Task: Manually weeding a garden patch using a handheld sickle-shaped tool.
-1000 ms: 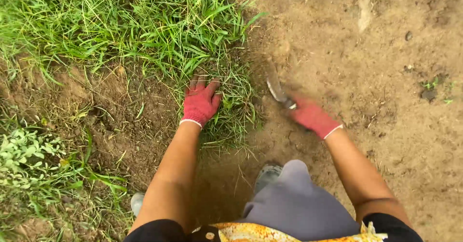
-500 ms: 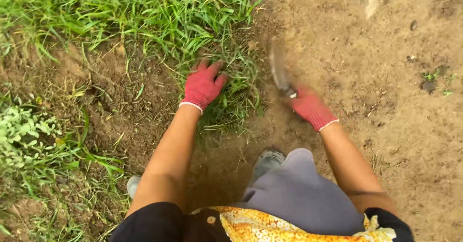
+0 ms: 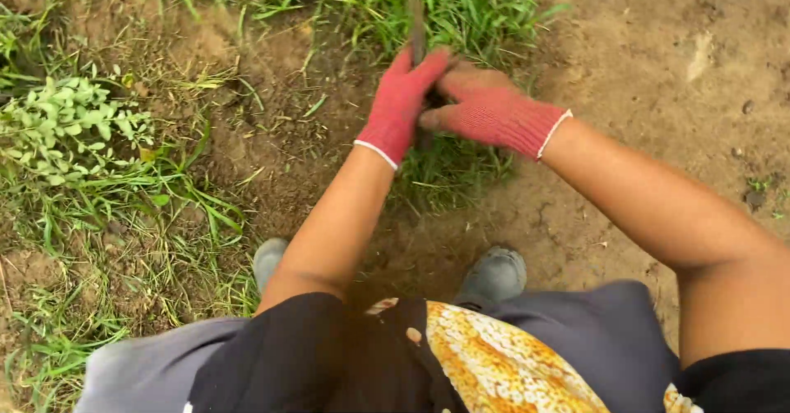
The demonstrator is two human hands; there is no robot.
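Both my hands wear red knit gloves. My right hand [image 3: 485, 110] grips the handle of a thin metal blade tool [image 3: 414, 10], which points away from me over the grass. My left hand [image 3: 401, 104] lies against the right one, its fingers up along the tool beside the blade's base. Under both hands is a tuft of green grass [image 3: 448, 170] at the edge of bare soil. The tool's handle is hidden inside the gloves.
Bare brown dirt [image 3: 658, 51] stretches right. Scraped soil with cut grass bits [image 3: 271, 125] lies left of the hands. A small pale-leaved plant [image 3: 70, 125] grows far left. My two grey shoes [image 3: 494, 275] stand below the hands.
My right hand swung the blade from the dirt on the right over to the grass tuft. My left hand lifted off the grass and met the right at the tool.
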